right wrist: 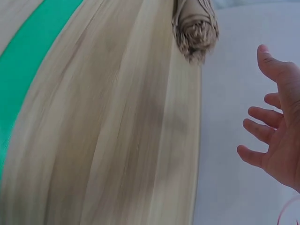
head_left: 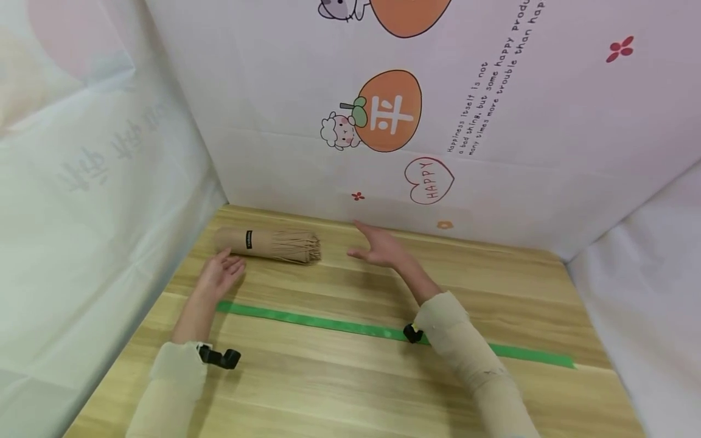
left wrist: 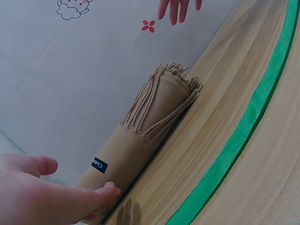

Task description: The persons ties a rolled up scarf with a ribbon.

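Note:
A rolled tan scarf [head_left: 268, 244] with a fringed end and a small dark label lies along the back left of the wooden table. My left hand [head_left: 220, 275] is at its near side, by the plain end, fingers loosely bent and fingertips right at the cloth. In the left wrist view the same hand [left wrist: 51, 192] overlaps the lower end of the scarf [left wrist: 126, 150], close to the label. My right hand [head_left: 379, 244] hovers to the right of the fringe, thumb and fingers spread, holding nothing. The right wrist view shows that hand [right wrist: 281, 122] apart from the scarf's fringed end [right wrist: 194, 33].
A green tape strip [head_left: 328, 324] crosses the wooden table [head_left: 306, 377] in front of the scarf. A white printed curtain [head_left: 285, 152] stands along the back edge, with white sheets [head_left: 98, 243] at the left and right sides.

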A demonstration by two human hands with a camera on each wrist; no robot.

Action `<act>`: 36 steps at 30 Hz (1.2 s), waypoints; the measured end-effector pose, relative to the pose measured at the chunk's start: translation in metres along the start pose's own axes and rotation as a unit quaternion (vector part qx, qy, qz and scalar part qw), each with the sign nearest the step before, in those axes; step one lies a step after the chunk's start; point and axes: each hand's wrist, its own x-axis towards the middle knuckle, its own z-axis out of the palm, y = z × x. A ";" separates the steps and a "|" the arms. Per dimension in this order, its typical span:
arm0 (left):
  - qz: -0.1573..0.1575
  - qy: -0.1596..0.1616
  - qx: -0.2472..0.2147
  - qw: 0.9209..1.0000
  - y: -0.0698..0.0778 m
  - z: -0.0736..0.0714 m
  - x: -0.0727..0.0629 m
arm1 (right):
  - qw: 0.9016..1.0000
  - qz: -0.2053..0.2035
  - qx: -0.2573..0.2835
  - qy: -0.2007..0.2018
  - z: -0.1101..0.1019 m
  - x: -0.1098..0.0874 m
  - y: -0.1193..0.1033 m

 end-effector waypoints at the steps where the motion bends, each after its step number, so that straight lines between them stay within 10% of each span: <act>1: -0.002 0.000 -0.005 1.000 0.000 0.000 0.001 | 1.000 -0.001 0.003 -0.006 0.001 0.006 -0.004; 17: 0.009 0.013 -0.043 0.999 0.005 0.006 0.020 | 0.997 -0.054 0.002 -0.055 0.028 0.089 -0.058; 27: 0.011 0.038 -0.051 0.998 -0.007 0.001 0.026 | 0.985 -0.016 -0.142 -0.093 0.067 0.109 -0.086; 36: 0.037 0.042 -0.048 0.997 -0.012 -0.001 0.027 | 0.984 0.005 -0.148 -0.100 0.091 0.117 -0.096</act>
